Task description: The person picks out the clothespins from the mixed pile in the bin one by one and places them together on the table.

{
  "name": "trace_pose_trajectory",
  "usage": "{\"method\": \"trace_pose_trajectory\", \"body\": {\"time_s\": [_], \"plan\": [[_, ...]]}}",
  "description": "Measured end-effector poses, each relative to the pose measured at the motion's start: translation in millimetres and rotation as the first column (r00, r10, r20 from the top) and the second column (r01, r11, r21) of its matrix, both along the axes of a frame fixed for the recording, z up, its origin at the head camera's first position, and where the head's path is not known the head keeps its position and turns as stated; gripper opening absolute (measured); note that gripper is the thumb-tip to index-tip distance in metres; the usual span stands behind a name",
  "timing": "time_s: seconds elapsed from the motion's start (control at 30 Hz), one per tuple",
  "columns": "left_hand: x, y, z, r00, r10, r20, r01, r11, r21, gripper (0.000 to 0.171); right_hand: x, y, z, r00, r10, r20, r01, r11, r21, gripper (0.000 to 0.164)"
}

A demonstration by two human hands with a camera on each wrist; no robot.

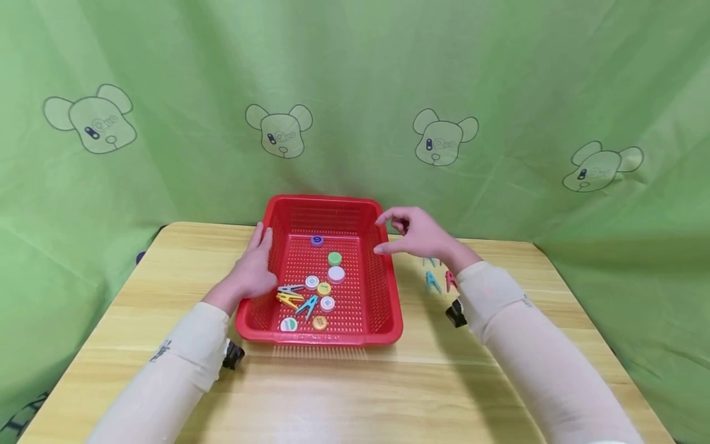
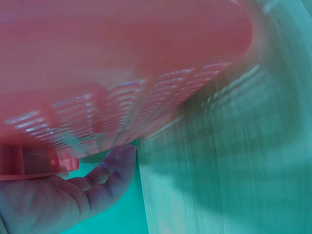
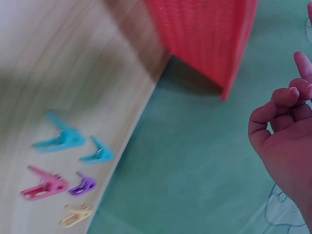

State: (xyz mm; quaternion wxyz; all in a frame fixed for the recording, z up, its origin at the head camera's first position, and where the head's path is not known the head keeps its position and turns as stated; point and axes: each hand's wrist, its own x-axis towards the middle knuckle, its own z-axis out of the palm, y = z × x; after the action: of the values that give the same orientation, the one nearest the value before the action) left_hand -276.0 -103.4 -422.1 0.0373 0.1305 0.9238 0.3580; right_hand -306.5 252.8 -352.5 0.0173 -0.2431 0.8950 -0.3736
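A red plastic basket (image 1: 391,320) stands at the middle of the table. My left hand (image 1: 252,271) grips its left rim, the thumb over the inside and the fingers along the outer wall. In the left wrist view these fingers (image 2: 114,168) bend against the outside, below the rim. My right hand (image 1: 418,234) hovers by the right rim, thumb and index finger spread apart, holding nothing. Inside the basket lie several bottle caps, among them a green cap (image 1: 334,258) and a purple cap (image 1: 317,240), beside a blue clothespin (image 1: 307,306), a yellow clothespin (image 1: 289,300) and a grey clothespin (image 1: 291,288).
Right of the basket, several clothespins lie on the wooden table (image 1: 344,394): two teal, including a larger teal clothespin (image 3: 59,137), a pink clothespin (image 3: 45,185), a purple clothespin (image 3: 83,184) and a cream clothespin (image 3: 75,215). A green curtain (image 1: 355,74) hangs behind the table.
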Motion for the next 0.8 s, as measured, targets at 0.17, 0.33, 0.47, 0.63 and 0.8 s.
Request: {"method": "trace_pose_trajectory", "body": {"time_s": [0.17,0.33,0.47,0.63,0.8], "plan": [[-0.3,-0.3,-0.9,1.0,0.009,0.014,-0.009,1.0,0.011,0.105,-3.4,-19.2,10.7,1.0,0.026,-0.016,-0.026,1.0,-0.001,0.046],[-1.5,-0.6,-1.1,1.0,0.007,0.021,-0.008,1.0,0.022,0.105,-9.8,-35.9,17.3,0.998,0.055,-0.025,-0.055,0.998,-0.003,0.045],[-2.1,-2.2,-1.4,1.0,0.007,0.013,-0.007,1.0,0.01,0.105,-15.5,-50.4,19.5,0.994,0.101,-0.031,-0.102,0.995,-0.015,0.046],[-0.9,-1.7,-0.5,1.0,0.007,0.003,-0.007,1.0,-0.001,0.105,-23.0,-67.2,19.7,0.985,0.167,-0.03,-0.167,0.986,0.001,0.047],[-1.1,-0.5,0.5,1.0,0.008,0.006,-0.008,1.0,0.012,0.104,-27.1,-82.1,22.8,0.973,0.228,-0.027,-0.227,0.974,0.025,0.049]]}}
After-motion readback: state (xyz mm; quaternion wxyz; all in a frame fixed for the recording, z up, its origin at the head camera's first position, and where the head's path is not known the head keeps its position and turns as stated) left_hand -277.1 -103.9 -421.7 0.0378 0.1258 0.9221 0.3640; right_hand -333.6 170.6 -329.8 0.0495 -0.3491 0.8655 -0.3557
